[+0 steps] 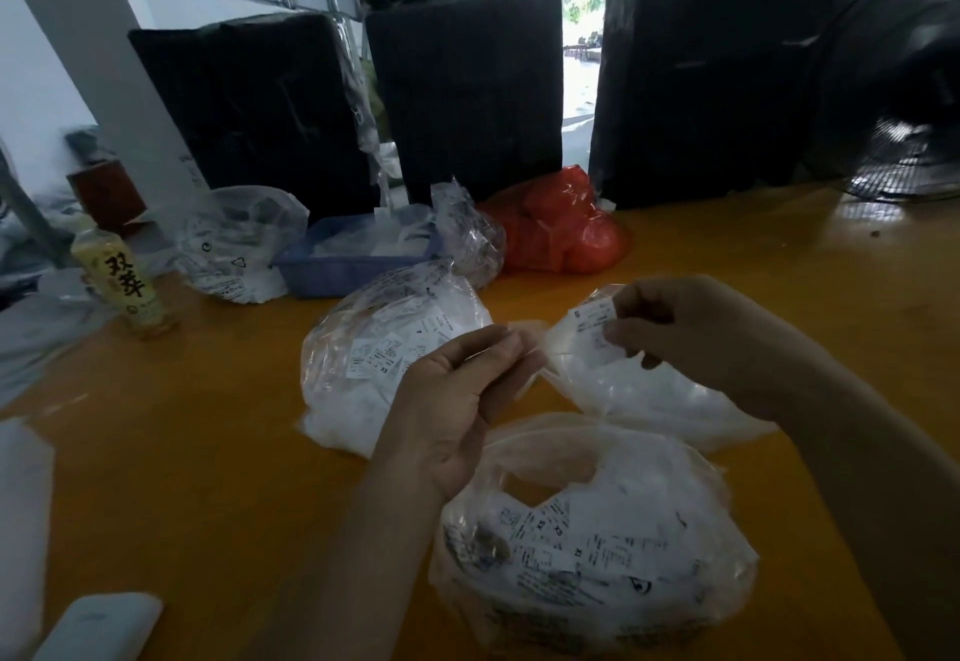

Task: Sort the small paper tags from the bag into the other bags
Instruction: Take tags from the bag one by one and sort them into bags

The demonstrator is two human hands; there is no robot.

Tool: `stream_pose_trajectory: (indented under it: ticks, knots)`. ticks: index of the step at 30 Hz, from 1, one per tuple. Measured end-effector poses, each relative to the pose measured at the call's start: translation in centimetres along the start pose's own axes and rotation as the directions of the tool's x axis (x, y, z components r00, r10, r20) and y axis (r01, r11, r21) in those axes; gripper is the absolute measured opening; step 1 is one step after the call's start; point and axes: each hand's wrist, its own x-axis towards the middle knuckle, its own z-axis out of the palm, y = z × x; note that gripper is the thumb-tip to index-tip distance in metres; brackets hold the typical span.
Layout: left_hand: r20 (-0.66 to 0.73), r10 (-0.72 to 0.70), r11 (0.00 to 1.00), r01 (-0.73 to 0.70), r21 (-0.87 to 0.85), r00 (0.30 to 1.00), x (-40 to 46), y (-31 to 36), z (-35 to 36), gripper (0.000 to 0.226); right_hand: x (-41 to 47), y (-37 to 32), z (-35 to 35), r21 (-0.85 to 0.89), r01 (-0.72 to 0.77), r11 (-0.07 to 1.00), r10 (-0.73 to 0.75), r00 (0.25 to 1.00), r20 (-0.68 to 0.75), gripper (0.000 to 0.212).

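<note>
Your right hand (691, 333) has its fingers (631, 308) pinching a small white printed paper tag (594, 317) by its right edge, just right of frame centre; the tag's long axis runs roughly left to right and it hangs directly over the mouth of the clear plastic bag at centre right (639, 390); your left hand (457, 385) has its fingertips (506, 341) pressed together on that bag's thin rim, apparently holding it open from the left; so the tag lies between your two hands, and I judge the drop is straight down and slightly toward you, the right hand being the one to release. Outward from there: the clear bag of loose printed tags at lower right (592, 551) sits nearest you on the orange surface (208, 452), likely the source; the other clear bag of tags left of centre (374, 348) lies just beyond your left hand.
</note>
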Motion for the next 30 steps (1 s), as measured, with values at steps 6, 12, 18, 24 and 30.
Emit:
stream_pose_trajectory:
  ticks: [6, 12, 18, 24, 30]
  knots:
    - [0.016, 0.025, 0.999, -0.026, 0.026, 1.000, -0.2, 0.0, 0.2, 0.033, -0.7, -1.5, 0.3, -0.056, 0.141, 0.988, -0.147, 0.981, -0.124, 0.009]
    - [0.049, 0.031, 0.997, -0.035, 0.069, 0.998, -0.2, 0.0, 0.2, 0.016, -1.3, -2.2, 0.4, -0.204, 0.257, 0.945, -0.293, 0.941, -0.170, 0.013]
    - [0.090, 0.032, 0.993, -0.042, 0.111, 0.995, -0.4, 0.0, 0.4, 0.018, -1.2, -2.3, 0.8, -0.300, 0.259, 0.918, -0.311, 0.940, -0.142, 0.015]
    - [0.110, 0.032, 0.991, -0.046, 0.122, 0.993, -0.6, 0.0, 0.5, 0.019, -1.2, -2.1, 0.9, -0.351, 0.269, 0.897, -0.333, 0.933, -0.136, 0.014]
    - [0.100, 0.063, 0.972, -0.083, 0.219, 0.993, -0.8, 0.0, 0.6, 0.034, -1.4, -2.2, 1.3, -0.418, 0.295, 0.859, -0.353, 0.933, -0.068, 0.016]
